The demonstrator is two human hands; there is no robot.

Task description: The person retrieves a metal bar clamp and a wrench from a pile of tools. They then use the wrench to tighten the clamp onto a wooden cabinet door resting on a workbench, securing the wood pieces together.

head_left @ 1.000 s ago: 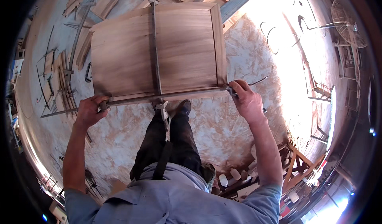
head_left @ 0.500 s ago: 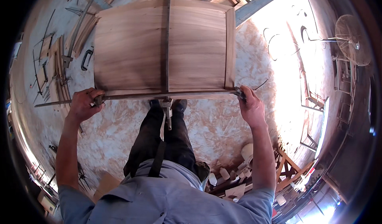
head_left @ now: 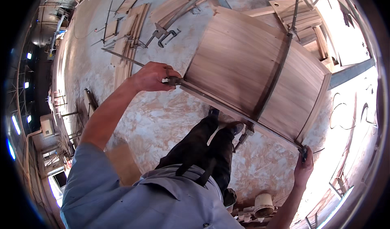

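A wooden panel point(head_left: 239, 62) with a framed edge lies in front of me, slanting down to the right in view. Along its near edge runs a metal bar clamp point(head_left: 219, 102). My left hand point(head_left: 153, 77) is closed around the clamp's jaw by the panel's near left corner, and the bar sticks out beyond it. At the near right corner, my right hand point(head_left: 304, 168) grips the clamp's other end; some of its fingers are hidden. A second bar clamp point(head_left: 277, 76) crosses over the panel, its screw end hanging past the near edge by my feet.
Wooden strips point(head_left: 132, 42) and a C-clamp point(head_left: 162, 40) lie on the floor to the far left. More boards point(head_left: 298, 19) lie beyond the panel. A grey metal beam point(head_left: 351, 73) reaches its right side. Near my legs are a white bucket point(head_left: 264, 204) and a cardboard sheet point(head_left: 124, 164).
My view has swung to the left, so the panel and both clamps now appear further right and slanted. Both hands stay on the ends of the same clamp.
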